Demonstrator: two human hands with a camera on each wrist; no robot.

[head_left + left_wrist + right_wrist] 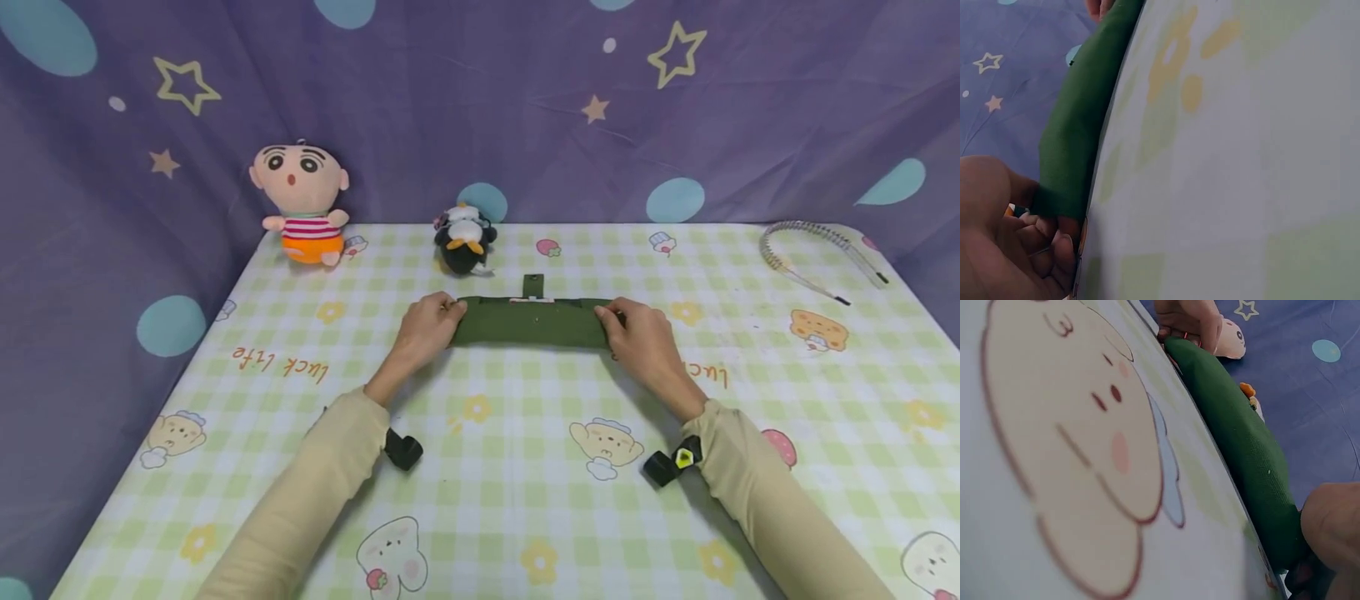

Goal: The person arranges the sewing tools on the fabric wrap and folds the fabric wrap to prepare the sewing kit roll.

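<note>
"My beige sleeves came nearest: the left sleeve [300, 500] and the right sleeve [787, 500] reached in over the checked tablecloth [480, 500], with a small black device [403, 450] at each wrist."

"Where was the green fabric piece [532, 323]?"

"Straight ahead of me, between my hands, its long side running left to right. A little tab [533, 286] stuck out from the middle of its far edge."

"And your fingers?"

"Drawn in narrow, both sets. My left hand [423, 333] pinched the left end with the thumb on top; my right hand [647, 342] pinched the right end the same way."

"How far under did the fingertips go?"

"I couldn't tell; the fabric hid some of them. Nor could I tell whether its whole underside touched the tablecloth."

"What was beyond it?"

"A plush penguin [463, 242] near the far edge, a bit left of the tab. Farther left, a doll [302, 200] in a striped top sat upright. A hair band [806, 227] lay near the far right corner, and a purple curtain [450, 108] with stars hung behind."
</note>
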